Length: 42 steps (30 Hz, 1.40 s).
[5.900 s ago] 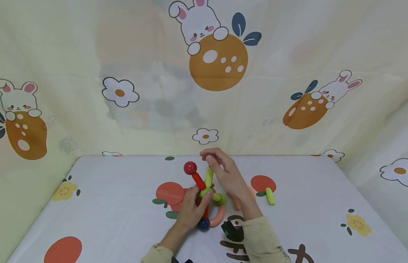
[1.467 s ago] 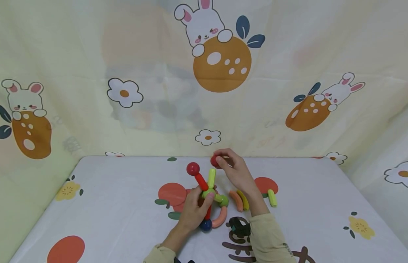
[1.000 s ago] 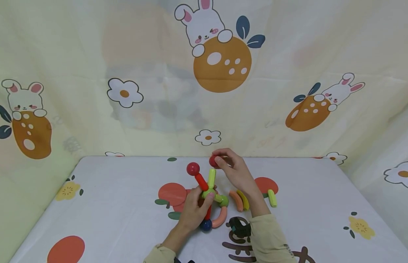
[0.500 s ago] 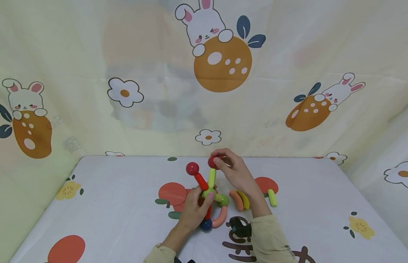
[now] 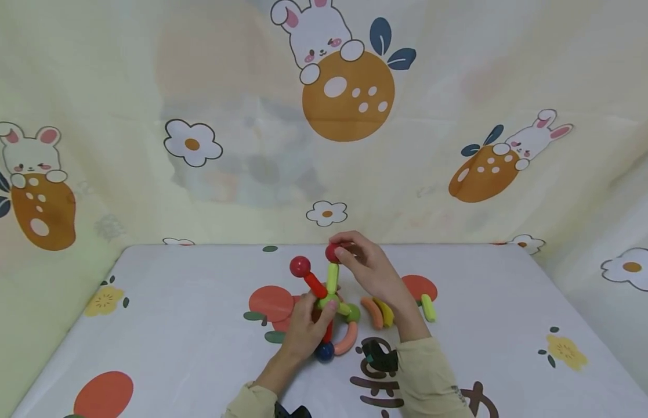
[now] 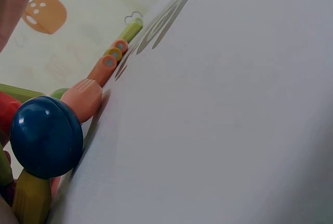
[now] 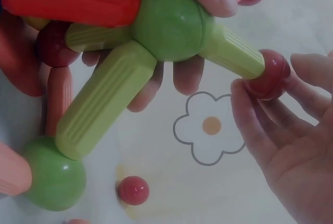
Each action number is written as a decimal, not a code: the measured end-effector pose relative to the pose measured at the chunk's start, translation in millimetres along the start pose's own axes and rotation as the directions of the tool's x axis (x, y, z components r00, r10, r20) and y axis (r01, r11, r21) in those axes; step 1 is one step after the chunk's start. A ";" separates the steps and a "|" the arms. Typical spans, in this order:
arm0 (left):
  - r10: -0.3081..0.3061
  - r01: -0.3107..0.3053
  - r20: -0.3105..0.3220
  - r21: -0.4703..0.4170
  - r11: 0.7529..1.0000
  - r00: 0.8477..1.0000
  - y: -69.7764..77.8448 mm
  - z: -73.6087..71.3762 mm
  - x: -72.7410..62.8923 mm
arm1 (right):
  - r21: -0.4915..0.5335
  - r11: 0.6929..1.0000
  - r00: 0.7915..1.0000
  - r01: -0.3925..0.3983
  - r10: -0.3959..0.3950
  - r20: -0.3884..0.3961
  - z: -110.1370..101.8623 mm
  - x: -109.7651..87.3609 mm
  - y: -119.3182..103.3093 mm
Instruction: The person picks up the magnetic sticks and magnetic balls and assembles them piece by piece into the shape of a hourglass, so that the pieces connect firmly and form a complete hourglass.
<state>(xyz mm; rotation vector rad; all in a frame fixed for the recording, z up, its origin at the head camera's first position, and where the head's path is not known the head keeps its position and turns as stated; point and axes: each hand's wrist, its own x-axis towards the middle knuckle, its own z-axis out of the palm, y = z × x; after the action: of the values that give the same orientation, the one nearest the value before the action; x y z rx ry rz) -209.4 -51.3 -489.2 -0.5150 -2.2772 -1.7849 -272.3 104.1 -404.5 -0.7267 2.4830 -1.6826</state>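
My left hand [image 5: 305, 325] grips a toy built of magnetic sticks and balls by the green ball [image 7: 169, 18] at its middle. Between thumb and fingers, my right hand [image 5: 368, 264] pinches a red ball [image 5: 332, 252] at the top end of an upright light green stick [image 5: 332, 278]; ball and stick meet in the right wrist view. A red stick [image 5: 315, 286] slants up left to another red ball [image 5: 300, 266]. Lower down are a blue ball [image 6: 47, 136], a second green ball [image 7: 54, 174] and a curved pink stick [image 5: 347, 339].
Right of the toy, an orange curved stick [image 5: 372, 313] and a yellow one [image 5: 384, 313] lie side by side on the white printed tablecloth [image 5: 198, 348]. Farther right lies a light green stick [image 5: 429, 308]. The right wrist view shows a separate red ball [image 7: 133, 190]. A patterned curtain [image 5: 240, 174] hangs behind.
My right hand has brought the red ball slightly left and down, from above the light green stick onto its tip. The left hand keeps its hold. The head view has shifted a little.
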 end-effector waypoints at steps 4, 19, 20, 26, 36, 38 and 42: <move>0.002 -0.002 0.000 0.003 1.000 1.000 -3.1 0.7 0.9 | -0.022 1.000 1.000 -0.011 0.011 -0.009 -2.6 -3.9 -1.3; 0.052 -0.050 -0.033 0.047 0.998 0.998 -25.1 5.2 2.9 | -0.398 0.898 0.980 -0.186 0.142 -0.139 -41.5 -40.3 41.2; 0.056 -0.054 -0.034 0.052 0.997 0.998 -25.7 5.4 3.2 | -0.420 0.883 0.977 -0.209 0.167 -0.136 -44.2 -42.7 44.0; 0.052 -0.049 -0.042 0.057 0.997 0.998 -26.8 8.6 3.4 | -0.488 0.823 0.956 -0.290 0.270 -0.113 -55.1 -54.2 59.7; 0.098 -0.095 -0.042 0.049 0.994 0.994 -29.1 7.8 3.6 | -0.540 0.789 0.948 -0.294 0.315 -0.055 -64.1 -58.3 75.4; 0.100 -0.098 -0.040 0.053 0.994 0.994 -29.2 7.5 3.6 | -0.550 0.786 0.946 -0.283 0.322 -0.027 -64.5 -59.0 75.6; 0.084 -0.082 -0.033 0.064 0.995 0.996 -28.3 7.0 2.9 | -0.553 0.778 0.931 -0.299 0.365 0.009 -63.3 -59.3 75.9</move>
<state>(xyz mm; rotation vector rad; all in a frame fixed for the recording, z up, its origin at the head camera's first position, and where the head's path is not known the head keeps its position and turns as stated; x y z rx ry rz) -222.7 -50.1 -515.2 -0.5536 -2.2454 -1.6648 -265.1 205.4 -459.0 -0.3513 2.8070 -0.7877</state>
